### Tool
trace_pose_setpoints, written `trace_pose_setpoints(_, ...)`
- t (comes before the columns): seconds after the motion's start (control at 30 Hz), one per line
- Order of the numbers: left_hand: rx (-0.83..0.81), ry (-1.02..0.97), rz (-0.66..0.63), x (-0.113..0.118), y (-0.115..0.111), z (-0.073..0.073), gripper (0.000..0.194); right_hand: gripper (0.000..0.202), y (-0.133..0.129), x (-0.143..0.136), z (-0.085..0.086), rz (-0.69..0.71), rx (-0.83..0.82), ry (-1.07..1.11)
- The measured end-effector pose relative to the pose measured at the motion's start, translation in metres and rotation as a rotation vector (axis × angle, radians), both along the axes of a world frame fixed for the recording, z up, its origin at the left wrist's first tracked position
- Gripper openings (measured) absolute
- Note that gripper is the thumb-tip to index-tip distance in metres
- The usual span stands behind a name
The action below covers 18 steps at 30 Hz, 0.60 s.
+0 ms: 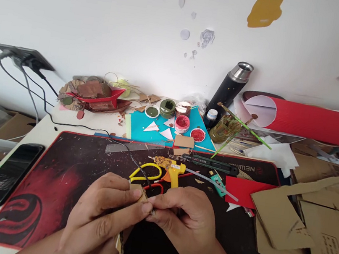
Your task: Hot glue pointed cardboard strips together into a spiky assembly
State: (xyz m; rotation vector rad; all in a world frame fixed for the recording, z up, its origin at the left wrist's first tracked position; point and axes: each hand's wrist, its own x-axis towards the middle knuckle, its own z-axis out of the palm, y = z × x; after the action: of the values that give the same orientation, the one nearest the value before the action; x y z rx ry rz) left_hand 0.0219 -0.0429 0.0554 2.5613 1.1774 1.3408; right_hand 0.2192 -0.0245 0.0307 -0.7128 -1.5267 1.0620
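Note:
My left hand (pixel 97 214) is closed round a small folded piece of cardboard (pixel 120 245), parts of which show above the fingers and below the palm. Thumb and forefinger of my right hand (pixel 189 221) pinch the near end of the same piece, touching the left fingertips. The exact spot between the fingertips is mostly hidden. Just beyond the hands lie a yellow glue gun (pixel 175 171) with a clear glue stick (pixel 221 185) in its back, yellow-handled scissors (pixel 146 171) and a red-handled tool (pixel 158 187).
A dark utility knife (pixel 211 164) and a clear ruler (pixel 134 147) lie on the black-and-red mat (pixel 60 195). Open paint jars (pixel 182 123), a brush cup (pixel 225 129) and a black thermos (pixel 230 87) stand behind. Cardboard sheets (pixel 324 243) pile up right; a phone (pixel 9 173) lies left.

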Motion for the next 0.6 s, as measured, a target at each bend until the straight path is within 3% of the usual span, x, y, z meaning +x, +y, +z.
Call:
trace_pose_setpoints(0.23, -0.010, -0.036, 0.024, 0.0033, -0.0005, -0.0020, 0.018, 0.024, 0.0000, 0.0009, -0.0017, -0.023, -0.018, -0.007)
trace_pose_setpoints(0.6, 0.012, -0.045, 0.011, 0.0056, 0.0009, -0.0028, 0.022, 0.029, 0.0003, -0.0027, -0.0019, 0.023, -0.185, 0.079)
